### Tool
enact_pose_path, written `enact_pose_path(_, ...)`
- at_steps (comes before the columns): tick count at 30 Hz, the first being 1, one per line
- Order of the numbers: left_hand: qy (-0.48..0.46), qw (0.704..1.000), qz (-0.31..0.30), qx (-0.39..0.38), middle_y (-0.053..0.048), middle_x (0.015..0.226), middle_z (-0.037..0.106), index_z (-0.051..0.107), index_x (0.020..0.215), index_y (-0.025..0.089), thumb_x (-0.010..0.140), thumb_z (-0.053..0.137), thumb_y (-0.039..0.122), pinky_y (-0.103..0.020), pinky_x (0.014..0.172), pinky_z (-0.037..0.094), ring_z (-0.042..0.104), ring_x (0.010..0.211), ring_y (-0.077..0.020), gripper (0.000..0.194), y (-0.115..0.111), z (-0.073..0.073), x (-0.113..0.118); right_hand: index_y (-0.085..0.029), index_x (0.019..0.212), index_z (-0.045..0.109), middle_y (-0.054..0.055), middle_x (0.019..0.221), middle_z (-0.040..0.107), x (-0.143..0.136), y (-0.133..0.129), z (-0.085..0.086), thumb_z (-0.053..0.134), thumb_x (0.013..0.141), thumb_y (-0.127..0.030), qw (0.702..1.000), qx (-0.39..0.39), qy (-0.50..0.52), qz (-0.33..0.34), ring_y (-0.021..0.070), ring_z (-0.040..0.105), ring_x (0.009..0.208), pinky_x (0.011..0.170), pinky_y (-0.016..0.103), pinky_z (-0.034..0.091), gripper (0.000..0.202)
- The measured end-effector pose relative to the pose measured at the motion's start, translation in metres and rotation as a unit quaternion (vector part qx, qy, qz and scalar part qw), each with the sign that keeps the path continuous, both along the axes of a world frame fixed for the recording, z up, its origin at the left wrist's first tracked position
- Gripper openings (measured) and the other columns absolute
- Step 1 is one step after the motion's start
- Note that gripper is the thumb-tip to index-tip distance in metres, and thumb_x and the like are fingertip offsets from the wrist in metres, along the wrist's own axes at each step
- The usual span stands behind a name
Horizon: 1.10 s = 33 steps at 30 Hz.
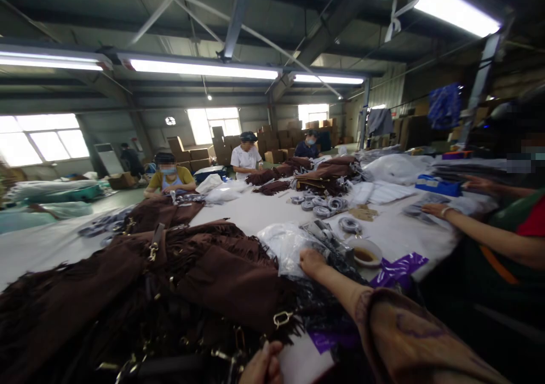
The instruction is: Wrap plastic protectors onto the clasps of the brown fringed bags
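Note:
My right hand (313, 261) reaches forward with fingers curled on the edge of a clear plastic bag (279, 245) in a crumpled heap. At the bottom edge of the view, my left hand (263, 364) is only partly seen. Its fingers are bent together beside the metal clasps of a brown fringed bag (238, 285); what they hold, if anything, is hidden. Several such bags with gold hardware and dark straps are piled across the left and front of the table. Just above my left hand lies a gold link (281, 319).
Right of my hand are a tape roll (365, 253), purple plastic packaging (398, 269) and coiled grey straps (327, 205). A co-worker's arms (477, 219) reach in from the right, near a blue box (438, 184). Other people sit across the white table (234, 209).

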State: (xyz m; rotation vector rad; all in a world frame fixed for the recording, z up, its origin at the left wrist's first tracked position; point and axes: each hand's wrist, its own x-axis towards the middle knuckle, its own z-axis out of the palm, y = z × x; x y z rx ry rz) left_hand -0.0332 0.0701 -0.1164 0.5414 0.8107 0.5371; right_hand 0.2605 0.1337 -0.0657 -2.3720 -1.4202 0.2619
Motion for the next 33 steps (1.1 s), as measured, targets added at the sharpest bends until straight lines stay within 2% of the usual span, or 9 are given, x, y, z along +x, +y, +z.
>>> enact_pose_path(6,-0.053,0.998,0.017,-0.011,0.009,0.059,0.037,0.059,0.094,0.011,0.066,0.081,0.042,-0.014,0.039,0.016,0.025,0.041,0.0002,0.047,-0.021,0.02,-0.003,-0.013,0.081,0.073,0.011,0.083,0.072,0.004,-0.026,0.001,0.056,0.078,-0.022,0.983,0.101,0.149,-0.031,0.0211,0.063,0.086,0.076,0.028,0.047,0.018)
enact_pose_path(11,-0.013,1.0,0.008,0.019,0.006,0.065,0.046,0.056,0.094,0.012,0.069,0.078,0.044,-0.013,0.038,0.013,0.024,0.041,0.001,0.046,-0.023,0.026,-0.001,-0.012,0.096,0.065,0.003,0.07,0.064,-0.037,-0.089,-0.007,0.055,0.082,-0.038,0.935,0.167,0.31,-0.034,0.0138,0.056,0.058,0.055,0.026,0.047,0.031)
enact_pose_path(13,-0.006,0.999,-0.008,0.032,0.003,0.072,0.052,0.055,0.095,0.012,0.07,0.077,0.046,-0.014,0.038,0.012,0.023,0.041,0.0018,0.047,-0.026,0.029,0.002,-0.015,0.09,0.063,0.0,0.067,0.06,-0.067,-0.119,-0.009,0.067,0.074,-0.042,0.865,0.195,0.462,-0.028,0.0109,0.052,0.053,0.051,0.025,0.044,0.032)
enact_pose_path(16,-0.022,0.998,-0.032,0.041,0.001,0.077,0.056,0.055,0.094,0.013,0.07,0.076,0.048,-0.014,0.038,0.013,0.022,0.041,0.0023,0.049,-0.031,0.034,0.008,-0.017,0.08,0.062,-0.004,0.062,0.054,-0.112,-0.155,-0.012,0.082,0.06,-0.038,0.705,0.194,0.681,-0.035,0.0078,0.047,0.05,0.048,0.022,0.038,0.036)
enact_pose_path(18,-0.037,0.998,-0.022,0.052,0.005,0.069,0.051,0.055,0.092,0.013,0.067,0.079,0.046,-0.014,0.039,0.02,0.025,0.042,0.0009,0.048,-0.035,0.035,0.012,-0.017,0.078,0.063,-0.004,0.06,0.054,-0.132,-0.172,-0.015,0.083,0.062,-0.038,0.672,0.162,0.722,-0.016,0.0075,0.046,0.05,0.049,0.022,0.037,0.033)
enact_pose_path(21,-0.029,0.997,0.009,0.068,0.007,0.061,0.046,0.056,0.091,0.014,0.061,0.084,0.041,-0.018,0.045,0.032,0.035,0.045,-0.0028,0.049,-0.04,0.031,0.015,-0.016,0.08,0.066,-0.002,0.061,0.057,-0.141,-0.184,-0.02,0.078,0.069,-0.041,0.706,0.119,0.697,0.024,0.0081,0.046,0.051,0.049,0.022,0.037,0.03)
enact_pose_path(27,0.012,0.998,0.01,0.068,0.006,0.06,0.047,0.056,0.086,0.014,0.056,0.086,0.037,-0.018,0.042,0.024,0.038,0.045,-0.0039,0.048,-0.042,0.029,0.017,-0.014,0.09,0.069,-0.002,0.059,0.056,-0.121,-0.173,-0.015,0.063,0.077,-0.055,0.81,0.044,0.578,0.089,0.0099,0.045,0.051,0.048,0.022,0.034,0.043)
enact_pose_path(31,0.018,0.997,0.012,0.072,0.007,0.058,0.046,0.055,0.087,0.014,0.056,0.086,0.038,-0.018,0.04,0.018,0.034,0.043,-0.0026,0.05,-0.042,0.031,0.019,-0.014,0.072,0.07,-0.001,0.058,0.059,-0.115,-0.154,-0.001,0.066,0.074,-0.039,0.88,0.052,0.457,0.12,0.0102,0.046,0.053,0.051,0.023,0.034,0.026)
enact_pose_path(33,0.019,0.997,0.015,0.07,0.01,0.053,0.039,0.053,0.083,0.015,0.056,0.086,0.039,-0.018,0.04,0.015,0.028,0.041,-0.0016,0.049,-0.042,0.03,0.019,-0.014,0.065,0.068,-0.001,0.059,0.06,-0.113,-0.149,0.002,0.066,0.071,-0.035,0.896,0.068,0.42,0.124,0.0106,0.047,0.055,0.053,0.023,0.035,0.021)
